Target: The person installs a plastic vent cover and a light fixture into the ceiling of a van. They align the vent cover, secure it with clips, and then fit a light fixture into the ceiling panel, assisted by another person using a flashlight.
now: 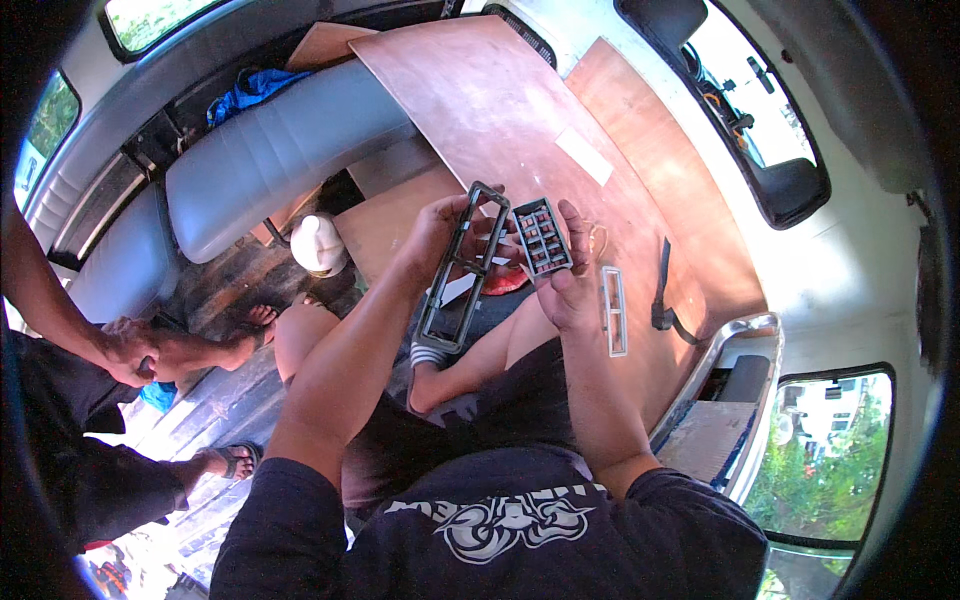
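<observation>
My left hand [437,236] grips a long dark rectangular frame [441,341], like an empty air vent surround with a crossbar, tilted over my lap. In my right hand [568,297] is a small grey vent grille [542,237] with rows of slats, its slatted face turned up. The two parts are close together but look apart. Just right of my right hand, a narrow light grey vent frame [606,312] lies on the wooden panel [480,85]. Below the grille, a red item [505,281] shows partly behind my fingers.
A black strap [662,290] lies on the panel at right, near a metal-rimmed seat part [772,345]. Grey bench seats [285,155] line the left, with a white rounded container [318,246] below. A person in dark clothes [70,440] stands close on my left, hand lowered [132,352].
</observation>
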`<state>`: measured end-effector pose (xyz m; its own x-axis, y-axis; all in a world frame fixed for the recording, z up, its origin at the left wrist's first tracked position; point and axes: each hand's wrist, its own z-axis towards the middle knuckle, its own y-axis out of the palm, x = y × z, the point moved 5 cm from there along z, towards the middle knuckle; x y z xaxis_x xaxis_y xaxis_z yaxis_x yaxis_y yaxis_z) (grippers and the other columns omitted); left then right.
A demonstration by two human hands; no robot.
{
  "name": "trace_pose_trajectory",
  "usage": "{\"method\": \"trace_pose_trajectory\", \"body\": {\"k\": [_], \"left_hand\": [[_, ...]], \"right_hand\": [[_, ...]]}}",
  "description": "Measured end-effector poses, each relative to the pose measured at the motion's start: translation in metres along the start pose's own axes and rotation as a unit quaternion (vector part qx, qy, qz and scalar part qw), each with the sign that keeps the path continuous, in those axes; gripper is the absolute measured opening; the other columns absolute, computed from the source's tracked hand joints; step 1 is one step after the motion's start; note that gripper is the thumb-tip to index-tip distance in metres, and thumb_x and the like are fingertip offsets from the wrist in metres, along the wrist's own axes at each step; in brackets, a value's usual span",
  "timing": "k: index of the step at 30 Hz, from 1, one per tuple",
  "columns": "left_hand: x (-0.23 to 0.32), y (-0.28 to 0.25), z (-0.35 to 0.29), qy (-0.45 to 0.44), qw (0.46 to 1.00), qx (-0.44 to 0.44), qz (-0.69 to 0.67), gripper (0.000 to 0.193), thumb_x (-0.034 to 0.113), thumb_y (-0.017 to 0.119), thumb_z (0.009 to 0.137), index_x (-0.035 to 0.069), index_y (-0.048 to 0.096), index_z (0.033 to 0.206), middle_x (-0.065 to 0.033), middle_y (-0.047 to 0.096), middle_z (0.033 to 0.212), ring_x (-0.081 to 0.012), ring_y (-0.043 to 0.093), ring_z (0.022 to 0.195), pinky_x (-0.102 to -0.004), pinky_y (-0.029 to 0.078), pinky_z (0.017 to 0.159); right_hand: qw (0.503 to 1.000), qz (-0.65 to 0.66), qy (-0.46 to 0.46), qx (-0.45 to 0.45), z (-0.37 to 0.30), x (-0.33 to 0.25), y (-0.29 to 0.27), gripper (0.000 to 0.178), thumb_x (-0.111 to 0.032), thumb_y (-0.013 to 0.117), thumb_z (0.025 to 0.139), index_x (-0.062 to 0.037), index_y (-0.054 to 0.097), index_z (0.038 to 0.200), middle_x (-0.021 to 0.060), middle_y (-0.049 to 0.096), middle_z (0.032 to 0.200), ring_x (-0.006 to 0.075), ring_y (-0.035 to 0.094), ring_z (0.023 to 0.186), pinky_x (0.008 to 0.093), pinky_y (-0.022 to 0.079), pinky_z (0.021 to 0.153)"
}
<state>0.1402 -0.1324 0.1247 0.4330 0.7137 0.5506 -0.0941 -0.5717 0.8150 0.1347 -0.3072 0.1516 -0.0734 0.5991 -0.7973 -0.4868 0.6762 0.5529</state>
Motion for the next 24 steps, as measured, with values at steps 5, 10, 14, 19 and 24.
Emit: {"method": "trace_pose_trajectory", "body": {"k": [5, 10, 14, 19, 24], "left_hand": [[0.004, 0.005, -0.008, -0.001, 0.999, -0.016, -0.03, 0.047, 0.035, 0.029, 0.107, 0.012, 0.047, 0.143, -0.0247, 0.061, 0.122, -0.0414, 0.07, 0.098, -0.0558, 0.061, 0.08], [0.004, -0.003, -0.009, 0.003, 1.0, 0.019, -0.013, 0.051, 0.041, 0.035, 0.105, 0.009, 0.052, 0.14, -0.0233, 0.064, 0.123, -0.0405, 0.069, 0.102, -0.0608, 0.058, 0.084], [0.005, -0.004, -0.01, -0.005, 1.0, 0.027, 0.006, 0.049, 0.039, 0.035, 0.106, 0.008, 0.047, 0.143, -0.0247, 0.062, 0.122, -0.0427, 0.069, 0.103, -0.0589, 0.06, 0.082], [0.004, -0.003, -0.014, -0.028, 0.999, 0.019, 0.03, 0.049, 0.041, 0.039, 0.106, 0.005, 0.051, 0.137, -0.022, 0.064, 0.116, -0.0415, 0.07, 0.098, -0.057, 0.061, 0.081], [-0.003, -0.007, -0.01, -0.044, 0.996, 0.06, 0.052, 0.048, 0.043, 0.041, 0.106, 0.003, 0.058, 0.125, -0.0211, 0.066, 0.113, -0.0385, 0.07, 0.094, -0.0539, 0.06, 0.077]], "right_hand": [[0.994, 0.094, 0.035, -0.044, 0.003, -0.001, 0.005, 0.099, -0.023, 0.085, 0.081, -0.0097, 0.026, 0.159, 0.0199, 0.057, 0.14, 0.0374, 0.068, 0.113, 0.046, 0.058, 0.096], [0.96, 0.258, 0.085, 0.065, 0.001, 0.008, -0.002, 0.075, -0.023, 0.063, 0.082, -0.0054, 0.045, 0.152, 0.0226, 0.064, 0.132, 0.0373, 0.07, 0.1, 0.0491, 0.059, 0.088], [0.972, 0.195, 0.102, 0.085, 0.0, 0.009, -0.004, 0.073, -0.028, 0.063, 0.084, -0.0035, 0.046, 0.15, 0.0214, 0.064, 0.129, 0.0354, 0.07, 0.093, 0.0483, 0.059, 0.079], [0.988, -0.045, 0.133, 0.063, 0.004, 0.003, -0.021, 0.063, -0.033, 0.066, 0.085, -0.0043, 0.051, 0.139, 0.0171, 0.066, 0.119, 0.0324, 0.069, 0.084, 0.0418, 0.059, 0.066], [0.943, -0.317, 0.099, 0.001, 0.013, -0.022, -0.027, 0.04, -0.01, 0.074, 0.087, -0.0015, 0.058, 0.123, 0.0141, 0.064, 0.117, 0.0242, 0.071, 0.089, 0.0339, 0.06, 0.071]]}}
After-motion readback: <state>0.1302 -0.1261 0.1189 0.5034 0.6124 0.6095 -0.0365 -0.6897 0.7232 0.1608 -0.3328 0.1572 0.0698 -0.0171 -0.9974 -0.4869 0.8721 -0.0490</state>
